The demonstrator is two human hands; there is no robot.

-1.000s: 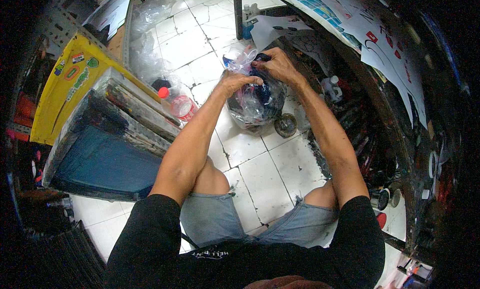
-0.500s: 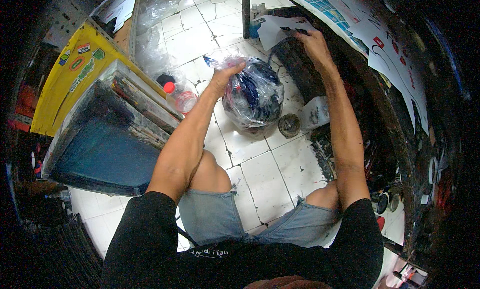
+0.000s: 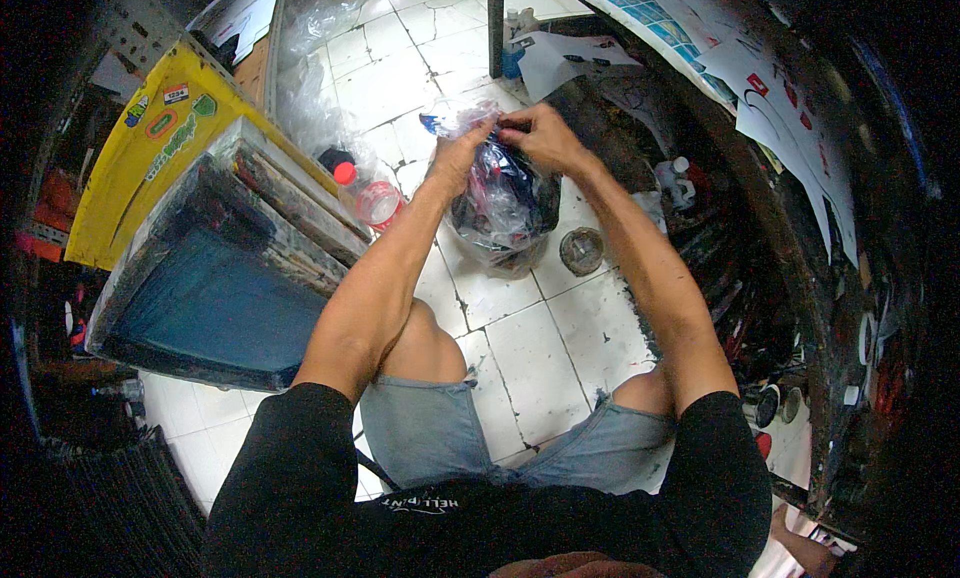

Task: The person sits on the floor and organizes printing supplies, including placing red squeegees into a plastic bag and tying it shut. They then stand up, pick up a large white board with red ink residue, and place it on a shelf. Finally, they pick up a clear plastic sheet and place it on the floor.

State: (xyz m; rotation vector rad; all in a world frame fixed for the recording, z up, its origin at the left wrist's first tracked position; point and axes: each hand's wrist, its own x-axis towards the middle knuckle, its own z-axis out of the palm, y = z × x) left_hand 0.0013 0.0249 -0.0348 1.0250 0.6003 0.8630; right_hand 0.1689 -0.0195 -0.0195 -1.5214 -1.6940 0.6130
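A clear plastic bag stuffed with dark blue and black contents rests on the tiled floor in front of my knees. My left hand is closed on its gathered top, thumb pointing up and inward. From the right, my right hand pinches at the same bunched plastic, its fingertips close to the left thumb. What exactly lies inside the bag cannot be made out through the crinkled film.
To the left stand a framed screen and a yellow panel. A red-capped bottle lies beside them. Near the bag sits a round tin. White sheets lie at the back right, and a dark shelf with printed papers lines the right.
My right hand has let go of the white sheet at the back right and come left to the bag's top. My left hand keeps its hold there.
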